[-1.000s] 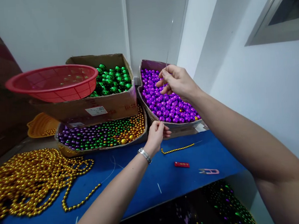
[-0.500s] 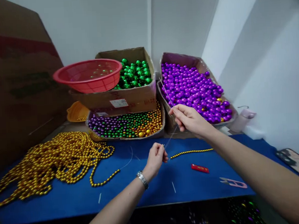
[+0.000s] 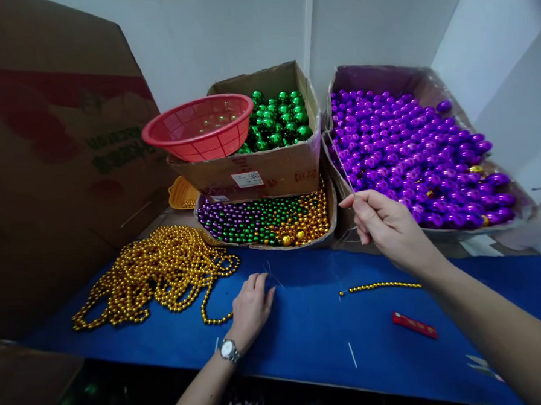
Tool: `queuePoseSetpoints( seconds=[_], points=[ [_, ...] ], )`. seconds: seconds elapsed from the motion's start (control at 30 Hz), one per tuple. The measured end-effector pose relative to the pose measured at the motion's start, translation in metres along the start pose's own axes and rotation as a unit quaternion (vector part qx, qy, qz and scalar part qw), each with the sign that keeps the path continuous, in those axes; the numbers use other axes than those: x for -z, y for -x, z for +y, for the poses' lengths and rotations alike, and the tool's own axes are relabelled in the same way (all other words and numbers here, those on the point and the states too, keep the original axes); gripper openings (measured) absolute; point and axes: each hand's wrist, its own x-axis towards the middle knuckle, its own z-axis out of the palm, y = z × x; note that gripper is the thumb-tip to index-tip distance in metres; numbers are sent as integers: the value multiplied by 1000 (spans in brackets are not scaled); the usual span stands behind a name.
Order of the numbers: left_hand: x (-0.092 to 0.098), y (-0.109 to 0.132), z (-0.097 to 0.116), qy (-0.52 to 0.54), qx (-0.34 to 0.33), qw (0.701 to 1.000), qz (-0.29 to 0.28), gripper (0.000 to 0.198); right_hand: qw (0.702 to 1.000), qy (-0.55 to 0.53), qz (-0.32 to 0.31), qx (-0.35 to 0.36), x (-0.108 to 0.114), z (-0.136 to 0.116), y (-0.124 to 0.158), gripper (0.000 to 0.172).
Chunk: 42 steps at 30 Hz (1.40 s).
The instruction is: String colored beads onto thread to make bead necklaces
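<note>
My right hand [image 3: 384,224] pinches a long thin needle [image 3: 340,161] between thumb and forefinger, in front of the purple beads [image 3: 399,153]. Fine thread hangs below those fingers. Lower down on the blue table, my left hand [image 3: 250,306] has its fingers curled over the loose end of a gold bead strand [image 3: 215,321]. A clear thread [image 3: 275,276] sticks out past its fingertips; whatever the fingers grip is hidden. The strand runs back to a heap of gold bead strings [image 3: 154,272]. A short gold bead string [image 3: 383,285] lies to the right, between my hands and the table's front.
A red basket [image 3: 199,147] leans on a carton of green balls [image 3: 284,114]. Below sits a box of mixed small beads [image 3: 257,221]. A red cutter-like piece [image 3: 414,325], snips [image 3: 483,366] and a white strip [image 3: 352,355] lie near the front. A tall carton [image 3: 59,147] stands left.
My left hand has moved left, away from the thread below my right hand, to the end of the gold bead strand. My right hand still holds the needle. The view has shifted left.
</note>
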Motion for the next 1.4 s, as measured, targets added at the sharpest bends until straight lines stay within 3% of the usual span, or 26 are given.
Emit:
queuePoseSetpoints(
  seconds=[0.1,0.2,0.37,0.53,0.67,0.77,0.83,0.9,1.0,1.1,1.27,1.4],
  points=[
    [-8,-2,-10,-87,-16,995,-50,19,1000,8,-5,-21,-1,9,-1,29],
    [-8,-7,-22,-125,-21,990,-65,24,999,4,16,-33,6,13,-3,29],
    [8,-19,-58,-201,29,977,-59,26,998,-15,67,-8,19,5,-4,26],
    [27,-26,-77,-244,62,966,-55,23,998,-33,52,-15,18,-4,-8,26],
    [44,-26,-66,-247,47,967,-37,26,999,-26,32,-14,18,-8,-20,27],
    [61,-28,-50,-209,23,977,38,31,998,-50,23,-12,17,-7,-31,27],
    [75,-33,-38,-147,-6,984,101,27,997,-70,4,-18,13,-3,-36,26],
    [89,-44,-25,-67,-38,989,129,23,996,-84,-14,-32,6,3,-37,26],
    [105,-68,-6,18,-65,994,89,23,992,-104,-29,-65,-8,12,-32,27],
    [109,-97,8,23,-71,997,20,27,987,-126,-26,-91,-20,17,-18,29],
    [86,-138,22,-29,-106,990,-83,25,970,-157,15,-183,-44,31,22,36],
    [66,-157,30,-53,-125,982,-128,23,961,-137,7,-240,-61,50,55,44]
  ],
)
